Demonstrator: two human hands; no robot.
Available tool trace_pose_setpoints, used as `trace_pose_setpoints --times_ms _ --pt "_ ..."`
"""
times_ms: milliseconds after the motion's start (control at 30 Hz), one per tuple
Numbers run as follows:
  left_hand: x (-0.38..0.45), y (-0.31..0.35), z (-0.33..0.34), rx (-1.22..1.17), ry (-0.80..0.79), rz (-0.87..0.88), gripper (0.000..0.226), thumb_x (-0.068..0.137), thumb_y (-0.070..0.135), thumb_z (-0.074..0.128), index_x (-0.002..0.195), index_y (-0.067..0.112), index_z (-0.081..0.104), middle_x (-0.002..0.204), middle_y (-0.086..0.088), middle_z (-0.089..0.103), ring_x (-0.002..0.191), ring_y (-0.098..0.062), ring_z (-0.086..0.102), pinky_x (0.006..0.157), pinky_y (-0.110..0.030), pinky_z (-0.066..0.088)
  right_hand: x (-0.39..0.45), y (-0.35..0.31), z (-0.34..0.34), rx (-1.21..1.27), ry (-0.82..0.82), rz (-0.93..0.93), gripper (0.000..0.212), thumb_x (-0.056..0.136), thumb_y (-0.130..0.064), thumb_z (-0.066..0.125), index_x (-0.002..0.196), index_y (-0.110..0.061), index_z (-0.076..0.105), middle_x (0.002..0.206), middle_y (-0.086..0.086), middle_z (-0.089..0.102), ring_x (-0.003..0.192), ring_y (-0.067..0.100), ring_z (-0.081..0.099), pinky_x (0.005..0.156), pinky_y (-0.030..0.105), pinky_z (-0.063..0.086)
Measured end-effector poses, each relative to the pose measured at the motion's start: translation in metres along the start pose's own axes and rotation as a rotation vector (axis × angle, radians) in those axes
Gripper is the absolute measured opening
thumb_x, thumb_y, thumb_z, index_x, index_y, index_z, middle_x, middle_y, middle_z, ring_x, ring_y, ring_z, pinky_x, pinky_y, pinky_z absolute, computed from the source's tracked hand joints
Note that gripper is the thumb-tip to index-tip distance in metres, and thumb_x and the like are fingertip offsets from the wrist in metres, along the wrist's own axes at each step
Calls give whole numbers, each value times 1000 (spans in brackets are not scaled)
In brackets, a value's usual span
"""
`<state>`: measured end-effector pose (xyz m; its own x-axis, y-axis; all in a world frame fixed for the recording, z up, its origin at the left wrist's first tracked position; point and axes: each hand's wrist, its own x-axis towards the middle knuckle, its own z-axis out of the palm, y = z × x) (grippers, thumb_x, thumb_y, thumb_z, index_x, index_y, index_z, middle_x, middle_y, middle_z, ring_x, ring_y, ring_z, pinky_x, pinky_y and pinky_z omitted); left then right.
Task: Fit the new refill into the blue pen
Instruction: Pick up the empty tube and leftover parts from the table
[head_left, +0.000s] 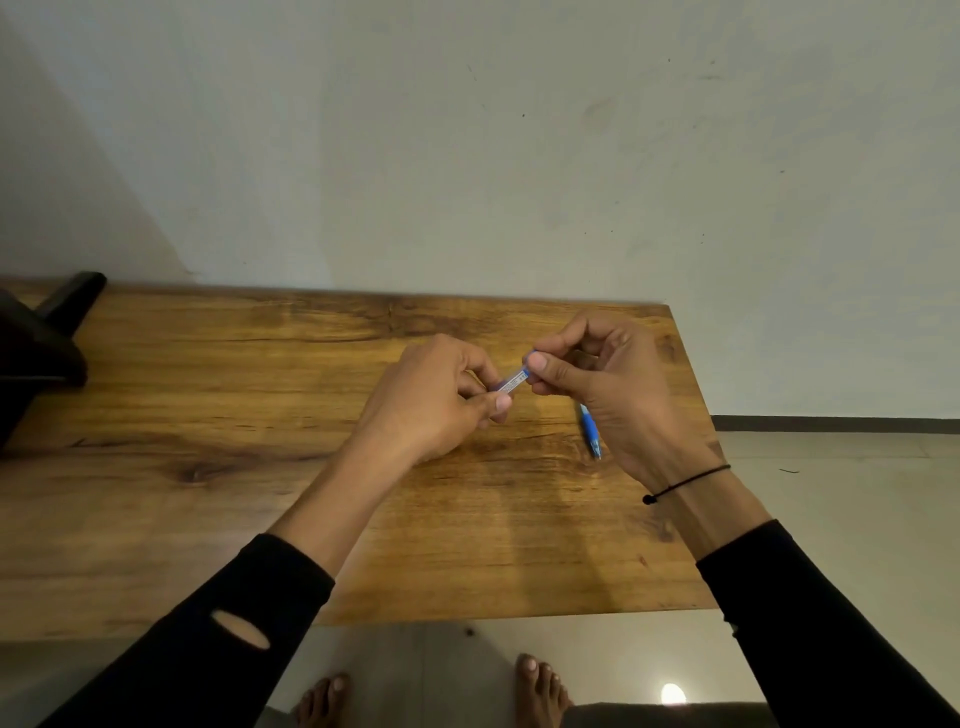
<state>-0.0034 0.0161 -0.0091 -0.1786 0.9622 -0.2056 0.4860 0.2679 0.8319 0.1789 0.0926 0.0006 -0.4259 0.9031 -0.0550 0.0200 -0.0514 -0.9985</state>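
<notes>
- Refill (513, 381): a short clear stretch shows between my two hands, held above the surface (208, 415).
- Left hand (436, 400): fingers clamped on its lower end.
- Right hand (613, 395): fingers pinched on its upper end.
- Pen (590, 431): blue, lying on the surface, partly hidden by my right hand.

- Desk (208, 467): golden-brown wood grain with darker streaks and knots.
- Blue pen (591, 432): bright blue barrel lying on the desk.
- Refill (513, 380): pale, translucent body with a blue cap end and small printed markings, too fine to read.
- Sleeves (234, 639): black.
- Wrist cord (685, 483): thin, black.
- Wall (467, 156): off-white with faint dark specks.
- Floor (857, 519): pale grey-beige.
</notes>
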Motion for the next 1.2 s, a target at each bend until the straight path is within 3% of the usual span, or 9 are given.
trace_pose_setpoints --times_ms 200,400,600,733,900,1100,1200 --pt "0 -2 1 -104 -24 -33 6 96 18 82 92 16 79 81 1 86 78 -19 85 86 -46 66 0 0 1 37 -3 16 15 87 10 79 86 1 68 84 15 71 72 18 75 68 29 66" --pt "0 0 -1 -94 -40 -16 6 98 21 81 93 19 79 81 4 86 80 -18 85 83 -40 66 -2 -3 1 198 -23 140 15 88 11 76 85 -1 66 90 17 67 73 23 73 69 32 67" --pt "-1 1 -2 -115 -60 -24 6 99 21 80 94 18 79 83 1 87 83 -21 85 76 -35 64 -3 -7 1 279 -31 234 14 91 11 72 88 -1 65 109 29 59 76 24 72 69 32 66" --pt "-1 3 -3 -112 -75 -28 6 99 23 79 96 17 79 84 2 87 83 -19 85 74 -32 64 -4 -7 1 252 -12 243 15 90 9 74 87 -4 67 110 30 62 75 23 72 66 31 64" --pt "-2 4 -4 -140 -87 -40 7 100 21 79 97 14 79 84 0 87 82 -20 85 61 -18 60 -4 -6 1 157 -1 184 13 89 6 78 90 -2 67 107 28 66 75 23 73 69 32 66" --pt "-2 3 -5 -131 -105 -31 6 100 19 79 98 13 79 83 0 87 81 -20 85 62 -19 60 -1 -6 0 -72 -3 56 15 87 8 81 93 8 67 99 26 70 71 24 76 66 28 65" --pt "-3 4 -5 -149 -96 -27 6 100 19 79 97 14 79 84 1 87 82 -21 85 61 -18 59 -2 -9 -2 -71 9 34 16 84 9 82 86 3 68 93 23 72 71 21 77 66 29 66"
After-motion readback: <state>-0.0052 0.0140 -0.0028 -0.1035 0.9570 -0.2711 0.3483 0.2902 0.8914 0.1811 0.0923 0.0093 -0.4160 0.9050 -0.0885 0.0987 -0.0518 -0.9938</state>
